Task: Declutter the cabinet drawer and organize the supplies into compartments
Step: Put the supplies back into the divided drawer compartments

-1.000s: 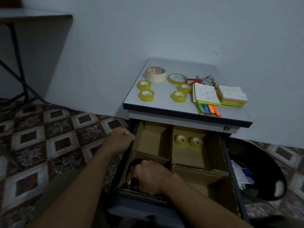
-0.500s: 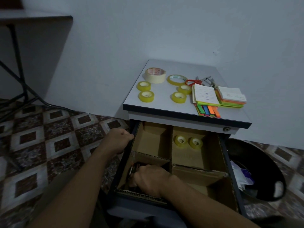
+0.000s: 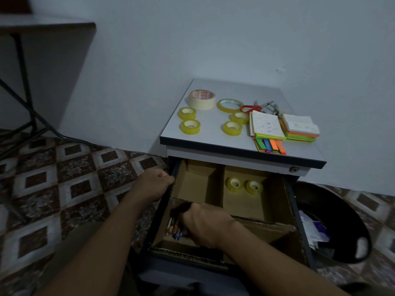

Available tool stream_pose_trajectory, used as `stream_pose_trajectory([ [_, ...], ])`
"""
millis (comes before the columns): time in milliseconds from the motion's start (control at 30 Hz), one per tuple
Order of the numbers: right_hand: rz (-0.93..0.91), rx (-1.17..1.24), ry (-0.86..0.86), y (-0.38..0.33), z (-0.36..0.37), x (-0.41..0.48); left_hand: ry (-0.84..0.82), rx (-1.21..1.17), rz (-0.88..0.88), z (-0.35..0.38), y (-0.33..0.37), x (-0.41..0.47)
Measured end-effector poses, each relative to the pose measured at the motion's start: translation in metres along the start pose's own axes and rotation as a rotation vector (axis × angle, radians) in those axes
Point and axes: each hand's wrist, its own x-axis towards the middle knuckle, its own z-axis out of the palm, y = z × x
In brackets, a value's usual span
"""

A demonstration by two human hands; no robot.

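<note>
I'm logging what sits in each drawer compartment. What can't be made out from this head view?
Head view only:
1. Fingers of the right hand: hidden under the hand's own back, so a grip on the pens is unclear.
2. Pens: partly covered by that hand, dim; count unclear.
3. Front right compartment: floor hidden by the right forearm and a cardboard flap.
4. Bin contents: dark, cut off by the drawer side.
</note>
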Motion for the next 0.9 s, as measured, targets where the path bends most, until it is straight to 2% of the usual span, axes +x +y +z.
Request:
stream_pose_trajectory([
  [133,0.053,0.022,-0.056,0.0,0.005,-0.002,0.013,-0.001,-0.001,0.0,0.0,0.0],
  [367,0.053,0.012,0.035,-0.001,0.011,-0.005,0.016,0.008,0.002,0.0,0.0,-0.001],
  [733,0.049,0.102,0.12,0.001,0.013,-0.011,0.04,0.01,0.017,0.002,0.0,-0.004],
  [900,0.047,0.159,0.215,-0.003,0.012,-0.021,0.059,0.005,0.032,0.003,-0.001,-0.008],
])
